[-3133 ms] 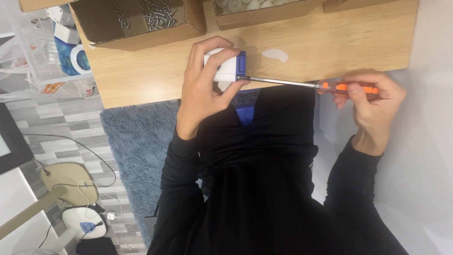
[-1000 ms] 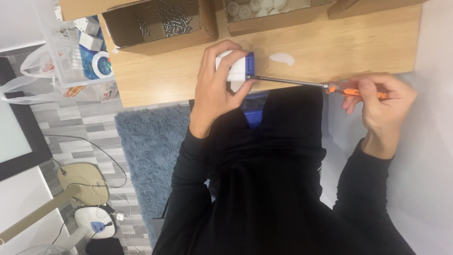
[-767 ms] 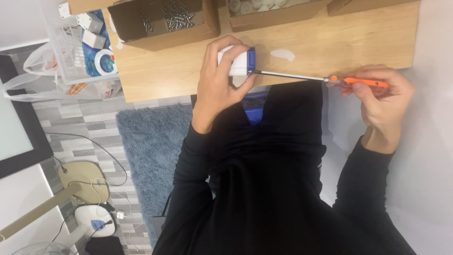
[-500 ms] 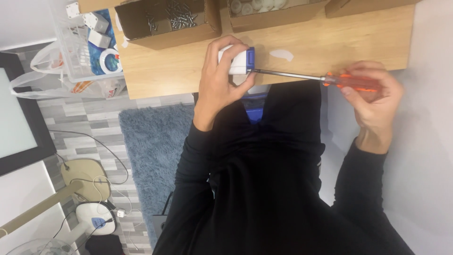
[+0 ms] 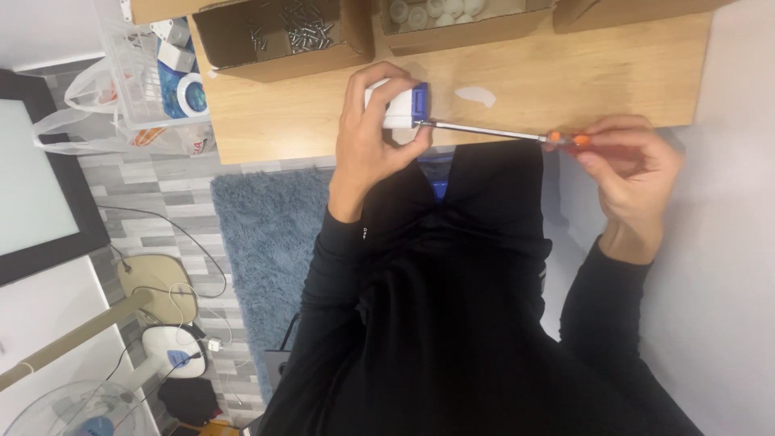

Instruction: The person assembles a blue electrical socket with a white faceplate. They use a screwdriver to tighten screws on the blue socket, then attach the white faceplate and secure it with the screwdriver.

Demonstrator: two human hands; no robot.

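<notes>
Head view looks down over a person in a black long-sleeved top seated at a wooden table (image 5: 565, 77), whose pale plank surface fills the upper part of the picture. Below the table edge a blue shaggy rug (image 5: 270, 258) lies on a grey tiled floor. Along the far side of the table stand open cardboard boxes: one (image 5: 278, 36) holds a scatter of dark screws, the next (image 5: 460, 20) holds round white parts. A clear plastic basket (image 5: 153, 77) with mixed small items sits just beside the table's end.

The left hand (image 5: 371, 137) is clenched around a small white block with a blue end piece (image 5: 400, 105), holding it at the near edge of the table, the blue face turned toward the other hand. The block looks boxy and smooth, mostly covered by the fingers, so only its top and the blue cap show. The right hand (image 5: 634, 165) grips the orange handle of a screwdriver (image 5: 500, 132), out beyond the table edge. Its thin bright metal shaft runs level across to the blue end, where the tip meets it. A small whitish scrap (image 5: 476, 95) lies on the wood near the shaft.
</notes>
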